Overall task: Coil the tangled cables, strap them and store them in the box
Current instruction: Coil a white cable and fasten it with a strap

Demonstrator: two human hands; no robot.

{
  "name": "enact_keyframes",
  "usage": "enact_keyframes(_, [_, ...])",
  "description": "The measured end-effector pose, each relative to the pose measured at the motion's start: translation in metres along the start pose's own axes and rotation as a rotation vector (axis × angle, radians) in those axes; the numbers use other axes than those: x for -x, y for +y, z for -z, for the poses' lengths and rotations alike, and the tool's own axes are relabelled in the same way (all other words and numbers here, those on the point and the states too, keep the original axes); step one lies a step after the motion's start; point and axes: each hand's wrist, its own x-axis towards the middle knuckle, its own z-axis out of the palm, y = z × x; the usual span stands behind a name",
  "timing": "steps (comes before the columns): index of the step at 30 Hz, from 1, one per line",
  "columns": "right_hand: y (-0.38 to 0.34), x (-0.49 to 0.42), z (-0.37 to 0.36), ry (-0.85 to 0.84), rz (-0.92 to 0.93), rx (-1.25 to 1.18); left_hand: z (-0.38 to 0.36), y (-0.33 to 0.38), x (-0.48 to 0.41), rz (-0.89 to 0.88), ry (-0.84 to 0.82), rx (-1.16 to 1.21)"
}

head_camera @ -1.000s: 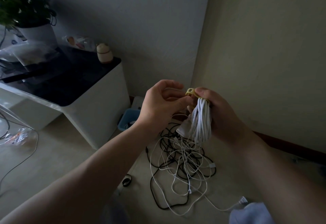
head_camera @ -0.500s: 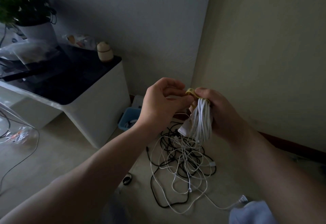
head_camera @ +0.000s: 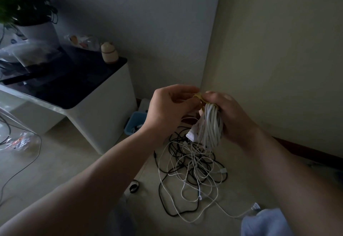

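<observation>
**Strapping the white coil**

The person's right grip (head_camera: 232,117) is closed around a coiled bundle of thin white cable (head_camera: 210,124), held up in the air with its loops hanging down. The left grip (head_camera: 167,109) pinches the end of a narrow yellow strap (head_camera: 199,97) that sits at the top of the bundle, touching the right thumb. The step in hand looks like fastening that strap. The next move probably calls for pulling it snug around the loops and closing it while the right grip keeps the coil from springing apart.

Most of the task seems left to do. A loose tangle of black and white cables (head_camera: 191,165) lies on the pale tiled floor (head_camera: 55,161) below the hands, and a small black strap ring (head_camera: 134,187) lies near it. The small blue plastic box (head_camera: 134,122) stands on the floor by the corner, just beside a white counter with a dark glossy top (head_camera: 104,113). The room is dim.
</observation>
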Motion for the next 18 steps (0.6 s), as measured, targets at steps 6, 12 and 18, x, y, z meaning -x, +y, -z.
enact_keyframes(6, [0.005, -0.006, 0.0, 0.124, -0.034, 0.034, 0.002, -0.002, 0.001, 0.063, 0.031, 0.053])
enact_keyframes(12, [0.006, -0.006, -0.004, 0.138, 0.035, 0.073, -0.002, -0.005, 0.003, 0.018, 0.095, 0.009])
enact_keyframes(18, [0.004, -0.004, -0.009, 0.183, 0.078, 0.148, -0.009, -0.007, 0.006, -0.039, 0.196, -0.086])
